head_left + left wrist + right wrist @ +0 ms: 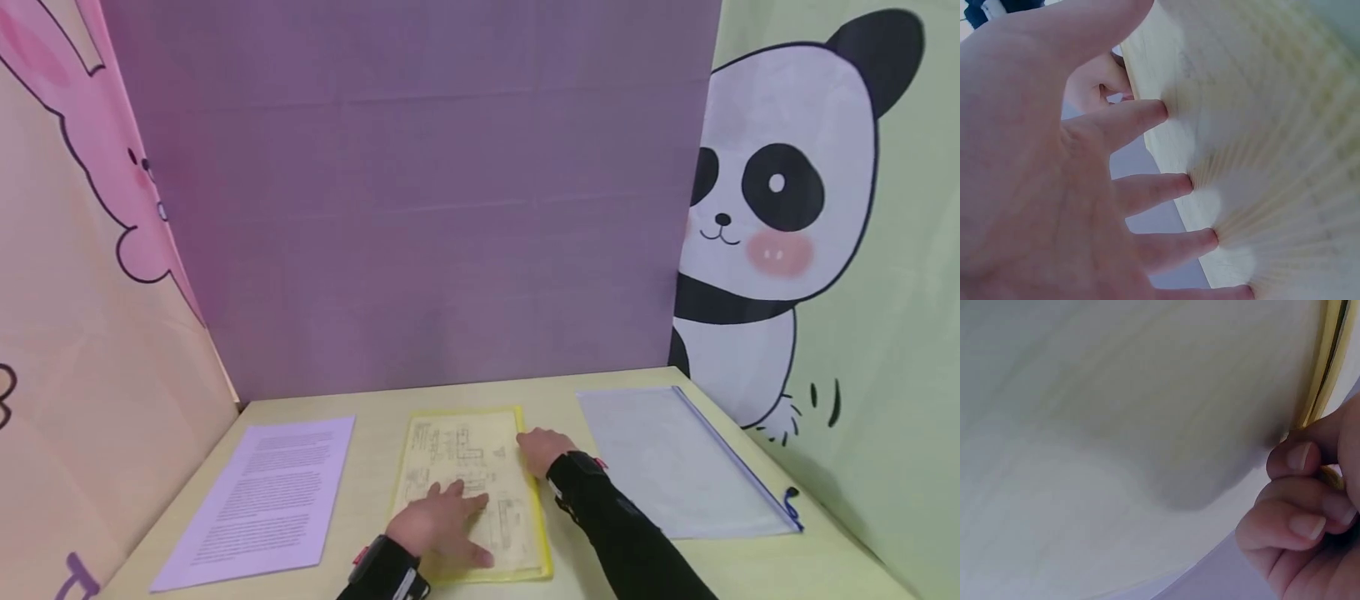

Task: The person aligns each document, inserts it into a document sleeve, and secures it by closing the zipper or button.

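Observation:
A yellow see-through folder with a line-drawing sheet inside lies flat in the middle of the pale wooden table. My left hand rests palm down on its near half. In the left wrist view its spread, straight fingers press their tips onto the folder. My right hand is at the folder's right edge, further back. The right wrist view shows its curled fingers closed round the folder's yellow rim. Both forearms wear dark sleeves.
A white printed sheet lies left of the folder. A clear zip pouch with a blue pull lies to the right. A purple panel closes the back, cartoon panels stand at both sides.

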{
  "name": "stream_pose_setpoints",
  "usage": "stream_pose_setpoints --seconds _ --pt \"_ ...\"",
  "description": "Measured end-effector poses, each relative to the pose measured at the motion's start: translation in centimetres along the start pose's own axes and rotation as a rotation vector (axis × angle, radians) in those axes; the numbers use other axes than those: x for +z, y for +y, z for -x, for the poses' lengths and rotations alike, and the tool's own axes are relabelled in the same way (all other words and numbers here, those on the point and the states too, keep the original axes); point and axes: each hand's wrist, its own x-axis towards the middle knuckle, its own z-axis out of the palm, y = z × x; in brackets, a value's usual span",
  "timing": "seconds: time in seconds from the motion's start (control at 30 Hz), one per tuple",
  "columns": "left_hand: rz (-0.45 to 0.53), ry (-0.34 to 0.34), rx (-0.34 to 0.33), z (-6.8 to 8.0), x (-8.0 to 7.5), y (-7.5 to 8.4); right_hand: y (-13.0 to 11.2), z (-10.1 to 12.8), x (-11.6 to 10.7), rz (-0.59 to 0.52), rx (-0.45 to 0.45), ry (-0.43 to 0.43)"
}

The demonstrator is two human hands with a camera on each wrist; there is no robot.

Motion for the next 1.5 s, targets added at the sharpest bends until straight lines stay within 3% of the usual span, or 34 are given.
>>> stream_pose_setpoints --seconds 0.3,0.6,0.9,1.13,1.5 --pt "-0.004 0.060 -0.036 0.5 0.3 0.6 0.1 -0.6 0.6 -0.012 -0.011 0.039" --pt "0.001 0.053 -0.027 0.7 0.4 0.5 0.1 0.2 0.4 -0.144 0.029 -0.062" --pt "0.016 0.079 -0.023 0.8 0.3 0.4 -0.1 0.3 0.6 -0.129 0.022 -0.005" --pt "-0.023 0.060 -0.029 0.5 0.4 0.4 -0.2 0.9 0.6 -0.129 0.010 0.020" --pt "0.006 0.080 -0.015 0.7 0.2 0.5 0.4 -0.2 2.6 -0.072 0.006 0.081"
